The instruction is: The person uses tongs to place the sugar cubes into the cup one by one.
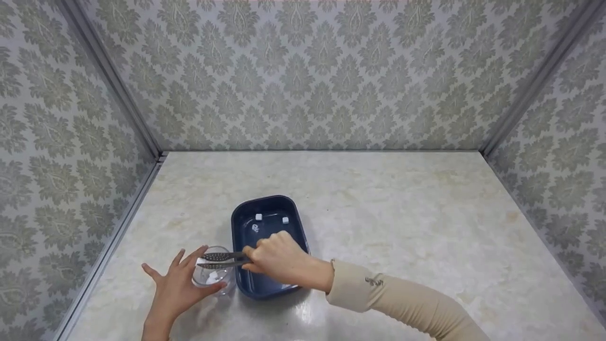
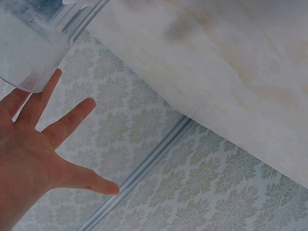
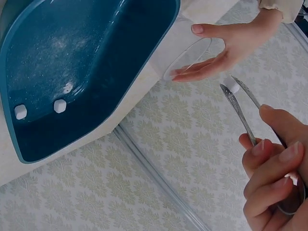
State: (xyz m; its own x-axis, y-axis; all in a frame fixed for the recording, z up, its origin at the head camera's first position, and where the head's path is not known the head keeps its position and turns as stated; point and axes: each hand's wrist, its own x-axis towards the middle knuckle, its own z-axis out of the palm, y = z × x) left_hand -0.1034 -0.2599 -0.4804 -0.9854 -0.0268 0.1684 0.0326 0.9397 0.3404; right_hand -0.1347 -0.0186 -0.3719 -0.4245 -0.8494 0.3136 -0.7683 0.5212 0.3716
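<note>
My left hand (image 1: 176,286) holds a clear glass cup (image 1: 228,282) between thumb and fingers, its other fingers spread wide. Inside the cup lies a small white cube (image 1: 213,274). With curled fingers my right hand (image 1: 279,258) grips metal tongs (image 1: 221,256) that have perforated tips. Pinched between those tips is another white cube (image 3: 232,85), over the mouth of the cup in the head view. In the left wrist view the cup (image 2: 33,53) shows at the upper left, cut off by the frame edge.
A deep blue rectangular tray (image 1: 251,286) stands right of the cup, under my right hand. Two white cubes (image 1: 258,217) (image 1: 285,220) lie near its far end, with a whitish speck (image 1: 255,228) close by. Patterned walls (image 1: 303,76) enclose the pale marbled table (image 1: 402,213).
</note>
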